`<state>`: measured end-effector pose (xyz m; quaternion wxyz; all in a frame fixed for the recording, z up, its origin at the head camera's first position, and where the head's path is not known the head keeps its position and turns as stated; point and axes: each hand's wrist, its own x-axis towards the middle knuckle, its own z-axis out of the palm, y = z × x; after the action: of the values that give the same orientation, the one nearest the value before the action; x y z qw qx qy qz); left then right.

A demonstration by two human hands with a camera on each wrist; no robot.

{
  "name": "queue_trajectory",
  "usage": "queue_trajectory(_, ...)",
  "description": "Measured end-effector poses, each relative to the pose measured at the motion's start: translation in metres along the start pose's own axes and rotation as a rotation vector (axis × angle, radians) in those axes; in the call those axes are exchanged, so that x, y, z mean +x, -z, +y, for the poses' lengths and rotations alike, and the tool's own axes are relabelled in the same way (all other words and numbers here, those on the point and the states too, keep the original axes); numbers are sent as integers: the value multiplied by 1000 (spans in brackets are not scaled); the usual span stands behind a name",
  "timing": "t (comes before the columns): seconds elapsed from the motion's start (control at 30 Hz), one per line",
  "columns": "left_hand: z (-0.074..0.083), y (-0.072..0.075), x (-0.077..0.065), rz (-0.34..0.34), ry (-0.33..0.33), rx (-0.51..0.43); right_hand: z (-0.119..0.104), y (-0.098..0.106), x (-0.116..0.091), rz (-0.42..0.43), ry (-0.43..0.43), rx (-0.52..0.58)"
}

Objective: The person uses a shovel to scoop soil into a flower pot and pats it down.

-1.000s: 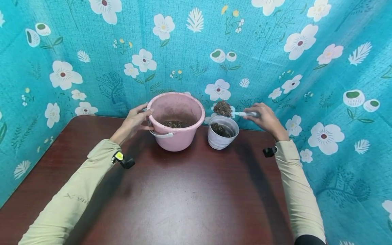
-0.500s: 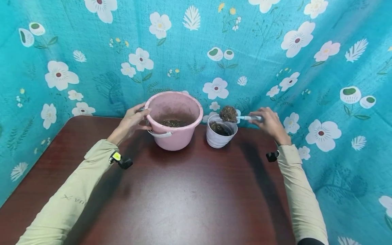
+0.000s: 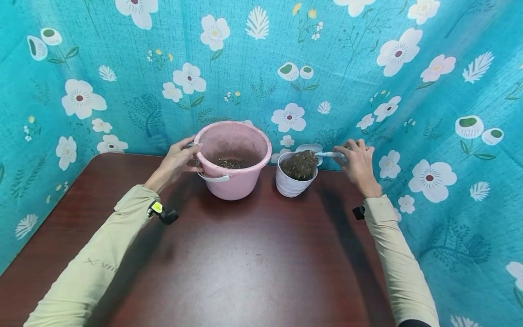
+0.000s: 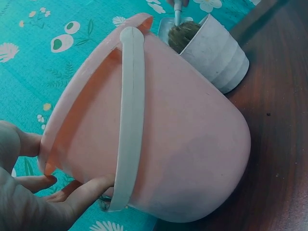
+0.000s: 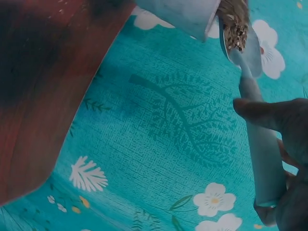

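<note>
A pink bucket [image 3: 233,184] with some soil [image 3: 229,163] low inside it stands near the table's back edge. My left hand [image 3: 178,160] grips its left rim; in the left wrist view the thumb and fingers lie about the rim beside the white bail handle [image 4: 131,120]. To the right stands a white ribbed flowerpot [image 3: 292,187]. My right hand [image 3: 356,162] holds a small light-blue garden trowel [image 5: 262,154] by its handle. The trowel's blade is tipped at the pot's far rim, and dark soil [image 3: 301,164] slides off it into the pot, blurred by motion.
The dark red-brown table [image 3: 229,263] reaches toward me, with a few specks on it. A turquoise floral curtain [image 3: 245,68] hangs close behind the bucket and pot and along the right side.
The trowel, held level with a heap of soil beside and above the flowerpot, has moved over the pot and tilted, and soil is falling in. The left hand stays on the bucket.
</note>
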<state>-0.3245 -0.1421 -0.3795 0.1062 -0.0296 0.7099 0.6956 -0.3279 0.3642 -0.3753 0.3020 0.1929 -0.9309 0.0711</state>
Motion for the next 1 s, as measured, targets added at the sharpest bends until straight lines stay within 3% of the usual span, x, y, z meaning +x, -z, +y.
queue_trajectory(0.37, -3, 2, 1, -8, 1, -20, -5, -5, 8, 182, 101, -126)
queue_trajectory(0.53, -3, 3, 1, -5, 7, -15, -9, -5, 11, 197, 135, -184)
queue_trajectory(1.0, -3, 0, 1, -12, -12, -12, -24, -7, 11, 237, 127, -159)
